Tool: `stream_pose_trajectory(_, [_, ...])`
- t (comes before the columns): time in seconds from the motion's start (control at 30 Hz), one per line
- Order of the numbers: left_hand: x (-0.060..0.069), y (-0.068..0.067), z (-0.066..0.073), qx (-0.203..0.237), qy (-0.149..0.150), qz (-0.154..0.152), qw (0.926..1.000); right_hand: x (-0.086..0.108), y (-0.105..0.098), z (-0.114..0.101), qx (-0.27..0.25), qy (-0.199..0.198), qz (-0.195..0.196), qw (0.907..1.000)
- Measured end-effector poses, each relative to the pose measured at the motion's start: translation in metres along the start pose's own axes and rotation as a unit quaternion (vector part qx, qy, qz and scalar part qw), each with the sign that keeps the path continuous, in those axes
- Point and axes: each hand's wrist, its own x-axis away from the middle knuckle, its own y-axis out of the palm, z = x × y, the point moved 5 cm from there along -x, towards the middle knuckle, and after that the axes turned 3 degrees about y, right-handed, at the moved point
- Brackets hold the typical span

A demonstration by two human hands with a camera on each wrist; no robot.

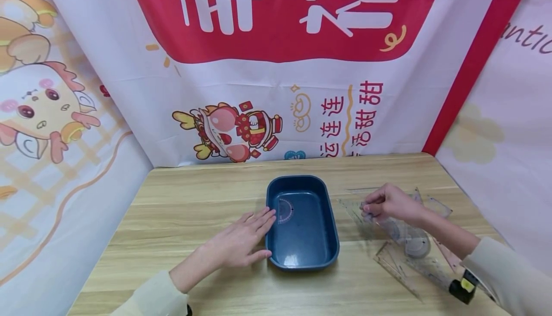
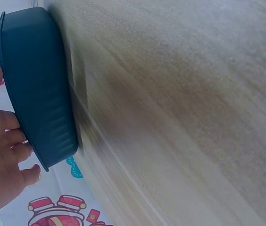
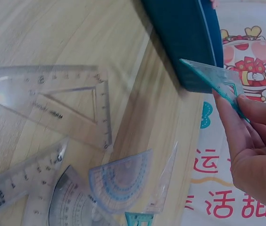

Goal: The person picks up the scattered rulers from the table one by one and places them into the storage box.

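Note:
A dark blue rectangular tray (image 1: 304, 241) stands on the table with a clear protractor (image 1: 284, 211) lying inside, near its left wall. My left hand (image 1: 239, 241) rests against the tray's left rim, fingers extended and fingertips touching the edge. To the right of the tray, my right hand (image 1: 394, 205) pinches a clear set square (image 3: 208, 73) between thumb and fingers, above the table. In the right wrist view, its edge looks greenish and a cut-out shows. Below that hand lie more clear set squares (image 3: 41, 176) and protractors (image 3: 121, 182).
The wooden table (image 1: 194, 201) meets a printed cloth backdrop (image 1: 241, 81) at the back, with cloth at both sides too. Clear rulers and set squares overlap on the right part of the table. A black device with a yellow label (image 1: 465, 286) sits by the right sleeve.

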Motion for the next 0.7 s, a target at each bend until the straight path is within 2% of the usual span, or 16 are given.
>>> stream_pose_trajectory(0.27, [0.0, -0.001, 0.0, -0.008, -0.001, -0.006, 0.9999, 0.0, 0.004, -0.016, -0.021, 0.017, 0.02, 0.9994])
stream_pose_trajectory(0.7, [-0.001, -0.001, 0.002, -0.009, 0.001, -0.006, 0.9999, -0.011, 0.014, -0.029, -0.065, 0.055, 0.022, 0.9961])
